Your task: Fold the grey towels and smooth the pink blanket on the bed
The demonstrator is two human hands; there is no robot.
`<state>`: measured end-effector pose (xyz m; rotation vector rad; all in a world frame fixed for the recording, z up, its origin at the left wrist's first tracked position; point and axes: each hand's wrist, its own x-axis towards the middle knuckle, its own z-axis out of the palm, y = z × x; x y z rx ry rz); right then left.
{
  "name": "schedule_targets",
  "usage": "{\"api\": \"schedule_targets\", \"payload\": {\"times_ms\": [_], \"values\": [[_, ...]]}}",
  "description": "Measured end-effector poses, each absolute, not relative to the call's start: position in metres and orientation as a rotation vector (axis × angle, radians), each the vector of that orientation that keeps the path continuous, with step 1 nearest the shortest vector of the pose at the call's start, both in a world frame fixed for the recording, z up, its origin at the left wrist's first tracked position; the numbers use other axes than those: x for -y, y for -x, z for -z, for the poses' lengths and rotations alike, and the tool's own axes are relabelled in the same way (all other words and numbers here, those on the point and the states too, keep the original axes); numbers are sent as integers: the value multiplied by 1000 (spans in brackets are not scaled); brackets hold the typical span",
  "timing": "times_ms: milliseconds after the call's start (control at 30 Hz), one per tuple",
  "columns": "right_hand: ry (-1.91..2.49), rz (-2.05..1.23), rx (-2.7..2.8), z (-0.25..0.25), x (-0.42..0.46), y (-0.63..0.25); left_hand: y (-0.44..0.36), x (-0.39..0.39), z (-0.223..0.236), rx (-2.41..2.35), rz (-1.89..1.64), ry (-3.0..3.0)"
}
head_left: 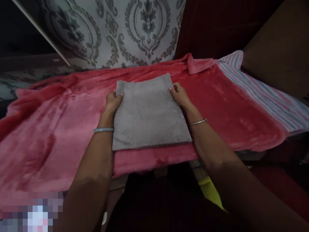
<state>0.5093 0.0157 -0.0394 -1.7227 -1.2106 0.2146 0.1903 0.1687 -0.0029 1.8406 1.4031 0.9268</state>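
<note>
Gripping 1 gray cloth (149, 114) by its side edges, near the far corners; left hand (114, 101) pinches 1 side, thumb on top; right hand (178, 93) pinches the other, thumb also on top; cloth spread roughly flat between both wrists, above the red blanket (212, 106); 1 bangle (103, 130) on left wrist, 1 bracelet (198, 122) on right; striped fabric (263, 93) at blanket's right end; patterned wall (147, 25) behind.
</note>
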Motion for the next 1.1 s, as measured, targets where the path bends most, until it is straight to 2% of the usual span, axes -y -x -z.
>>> {"api": "schedule_targets", "payload": {"times_ms": [133,267,467,633,833,1100], "values": [[1698,-129,1197,39,-21,-514,-192,-172,-3,-1467,-962,-2002],[1853,-25,1188,39,-22,-512,-193,-171,-3,-1556,-969,-2075],[1928,-46,1132,40,-19,-507,-193,-165,-1,-1600,-880,-2046],[1842,-247,1241,34,-6,-511,-182,-164,-5,-1468,-798,-1911],[1841,-135,1300,31,-8,-501,-184,-170,-4,-1614,-757,-2068],[1901,-158,1227,37,-12,-502,-182,-176,2,-1613,-748,-2157]]}}
